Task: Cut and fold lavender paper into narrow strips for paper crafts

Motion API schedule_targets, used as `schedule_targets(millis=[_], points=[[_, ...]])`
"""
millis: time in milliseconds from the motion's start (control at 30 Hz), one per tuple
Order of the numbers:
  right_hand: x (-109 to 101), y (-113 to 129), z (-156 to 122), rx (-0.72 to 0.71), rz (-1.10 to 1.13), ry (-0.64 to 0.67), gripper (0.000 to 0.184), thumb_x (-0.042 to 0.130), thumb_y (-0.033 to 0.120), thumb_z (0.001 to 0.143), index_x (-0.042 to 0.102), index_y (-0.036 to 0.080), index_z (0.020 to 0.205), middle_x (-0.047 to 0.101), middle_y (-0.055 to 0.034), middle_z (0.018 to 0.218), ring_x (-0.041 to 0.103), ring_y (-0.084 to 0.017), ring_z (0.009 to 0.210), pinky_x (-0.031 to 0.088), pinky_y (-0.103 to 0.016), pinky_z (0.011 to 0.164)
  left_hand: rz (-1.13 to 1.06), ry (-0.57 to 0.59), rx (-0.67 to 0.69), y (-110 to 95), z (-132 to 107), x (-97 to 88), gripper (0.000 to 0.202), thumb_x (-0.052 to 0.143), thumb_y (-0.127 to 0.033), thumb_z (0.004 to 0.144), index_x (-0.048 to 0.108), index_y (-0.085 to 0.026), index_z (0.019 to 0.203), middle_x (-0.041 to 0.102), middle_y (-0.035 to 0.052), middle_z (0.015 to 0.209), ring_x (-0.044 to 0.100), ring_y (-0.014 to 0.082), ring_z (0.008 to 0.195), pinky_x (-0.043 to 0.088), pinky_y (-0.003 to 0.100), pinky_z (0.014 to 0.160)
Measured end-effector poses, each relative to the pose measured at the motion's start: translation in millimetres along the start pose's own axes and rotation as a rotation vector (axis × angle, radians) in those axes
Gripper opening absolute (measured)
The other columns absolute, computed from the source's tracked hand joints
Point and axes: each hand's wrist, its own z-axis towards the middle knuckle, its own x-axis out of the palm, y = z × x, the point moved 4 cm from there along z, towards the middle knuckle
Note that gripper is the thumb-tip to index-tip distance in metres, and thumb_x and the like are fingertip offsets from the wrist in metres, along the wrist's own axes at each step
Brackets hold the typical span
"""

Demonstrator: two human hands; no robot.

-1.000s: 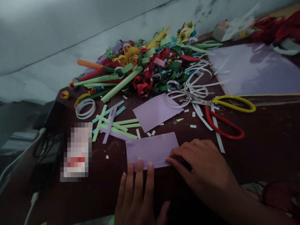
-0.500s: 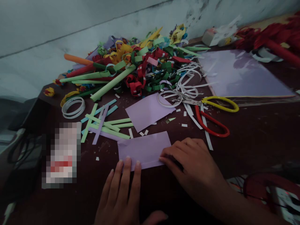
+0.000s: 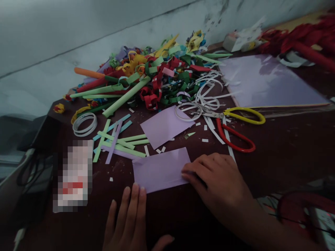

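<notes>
On the near part of the dark brown wooden table point(image 3: 288, 146) lies a small rectangular piece of lilac paper point(image 3: 159, 169), and both hands are pressing it flat, which reads as creasing or smoothing a fold. The left hand point(image 3: 129, 219) lies open and flat, palm down, its fingertips point(image 3: 136, 190) at the paper's near left edge, gripping nothing. The right hand point(image 3: 217, 183) is loosely curled, fingertips bearing on the paper's right edge; I cannot tell whether it pinches the sheet or only presses. The next move probably calls for holding the sheet steady with one hand while the other runs along the edge. Counted: three lilac pieces, the pressed one, a second small lilac piece point(image 3: 164, 125) just beyond, and a large lilac sheet point(image 3: 267, 82) far right; one pair of scissors with a yellow and a red handle point(image 3: 235, 127); one heap of mixed coloured paper strips point(image 3: 162, 76) at the far side.
</notes>
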Motion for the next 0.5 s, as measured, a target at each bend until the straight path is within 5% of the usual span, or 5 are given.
schedule_targets(millis=[100,200,333,500], points=[[-7.3,-3.3,-5.1,-0.006,-0.054,-0.055,0.043,0.037,0.038,0.114,0.073,0.025,0.095,0.065,-0.0020,0.087,0.051,-0.022,0.078,0.029,-0.036,0.075,0.008,-0.010,0.004,2.8,-0.3,0.1,0.098,0.060,-0.062,0.089,0.033,0.006,0.154,0.058,0.0300,0.141,0.024,0.0338,0.155,0.013,0.049,0.127],[-8.8,7.1,-11.1,-0.162,-0.042,-0.074,0.045,0.031,0.026,0.114,0.074,0.020,0.105,0.069,-0.0063,0.107,0.056,-0.025,0.098,0.033,-0.039,0.086,0.022,-0.003,0.069,8.2,8.3,-8.0,0.086,0.056,-0.064,0.090,0.047,0.000,0.148,0.060,0.0255,0.140,0.042,0.0358,0.143,0.017,0.049,0.126],[-0.2,25.7,-12.7,-0.305,0.072,-0.017,0.035,0.037,0.015,0.111,0.072,0.011,0.111,0.069,-0.0084,0.105,0.057,-0.023,0.093,0.039,-0.038,0.085,0.027,-0.043,0.106,13.7,33.2,-23.9,0.038,0.064,-0.029,0.094,0.064,-0.013,0.129,0.072,0.0141,0.119,0.059,0.0322,0.118,0.034,0.052,0.114],[5.1,27.8,-4.1,-0.222,0.083,0.018,0.006,0.077,0.019,0.092,0.072,0.019,0.093,0.065,-0.0008,0.088,0.052,-0.020,0.079,0.038,-0.035,0.072,-0.043,-0.037,0.196,11.8,63.0,-26.0,0.023,0.047,-0.008,0.097,0.066,-0.008,0.110,0.070,0.0135,0.100,0.064,0.0262,0.094,0.054,0.040,0.086]])
